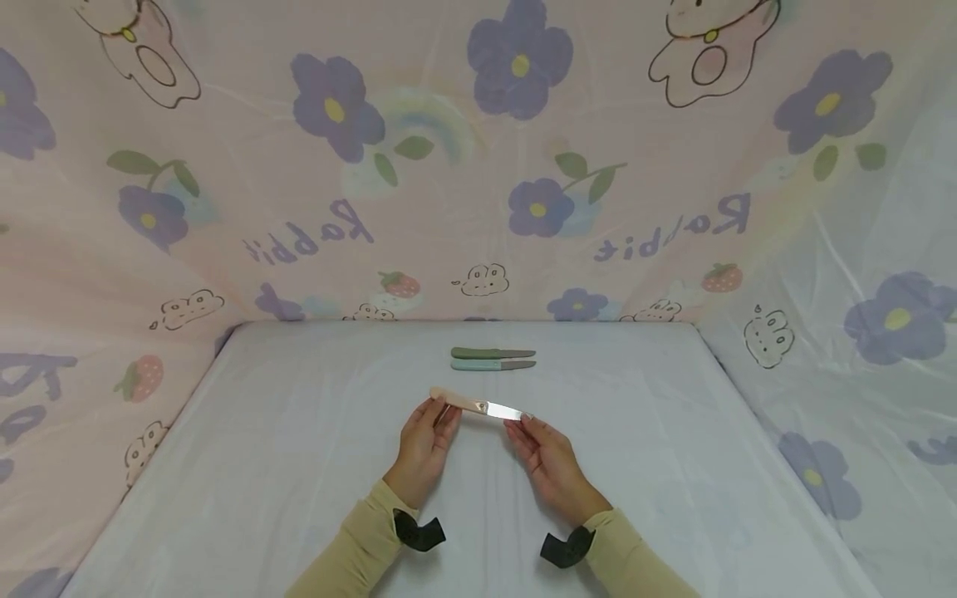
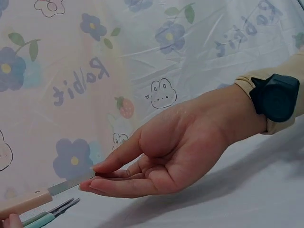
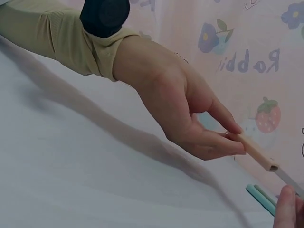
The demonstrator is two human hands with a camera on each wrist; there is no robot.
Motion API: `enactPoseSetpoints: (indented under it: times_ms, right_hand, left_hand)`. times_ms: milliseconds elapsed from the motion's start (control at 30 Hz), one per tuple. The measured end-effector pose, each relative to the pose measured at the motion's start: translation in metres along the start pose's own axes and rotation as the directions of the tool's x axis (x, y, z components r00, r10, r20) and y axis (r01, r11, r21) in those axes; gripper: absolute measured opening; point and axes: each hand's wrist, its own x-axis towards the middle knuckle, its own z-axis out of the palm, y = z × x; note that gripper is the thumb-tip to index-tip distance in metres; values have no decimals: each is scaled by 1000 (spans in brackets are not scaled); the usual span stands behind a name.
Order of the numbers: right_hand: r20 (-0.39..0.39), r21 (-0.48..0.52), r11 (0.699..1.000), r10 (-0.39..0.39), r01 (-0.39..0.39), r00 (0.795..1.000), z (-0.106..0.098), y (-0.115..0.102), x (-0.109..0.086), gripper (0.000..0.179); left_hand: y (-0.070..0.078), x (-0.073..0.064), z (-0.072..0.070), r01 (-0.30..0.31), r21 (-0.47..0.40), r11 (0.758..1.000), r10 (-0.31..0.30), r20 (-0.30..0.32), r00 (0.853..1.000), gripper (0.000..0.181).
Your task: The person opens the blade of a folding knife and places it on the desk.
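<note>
A small knife with a peach handle (image 1: 465, 402) is held above the white table, tilted down slightly toward the right. My left hand (image 1: 424, 448) pinches its handle near the end between thumb and fingers, as the right wrist view also shows on the handle (image 3: 256, 153). At the other end, the tip of the shiny blade (image 2: 71, 184) is pinched by my right hand (image 1: 549, 465). Beyond both hands, a knife with a green handle (image 1: 474, 353) and a knife with a light blue handle (image 1: 474, 365) lie side by side, blades pointing right.
The table (image 1: 262, 465) is covered in white. A pink printed curtain (image 1: 434, 208) with flowers and rabbits hangs behind it and along both sides. Black bands (image 1: 419, 531) sit around both wrists over beige sleeves.
</note>
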Motion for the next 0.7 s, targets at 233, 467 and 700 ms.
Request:
enactPoseSetpoints:
  times_ms: [233, 467, 700]
  right_hand:
    - [-32, -91, 996, 10, -13, 999, -1, -14, 7, 28]
    - [-63, -152, 987, 40, -49, 997, -6, -27, 20, 31]
    - [-88, -195, 978, 63, -79, 994, -7, -39, 31, 39]
  left_hand:
    - [4, 0, 4, 26, 88, 996, -28, 23, 999, 41]
    - [8, 7, 8, 75, 159, 984, -82, 40, 996, 40]
    - [12, 15, 12, 106, 207, 973, -124, 74, 990, 36]
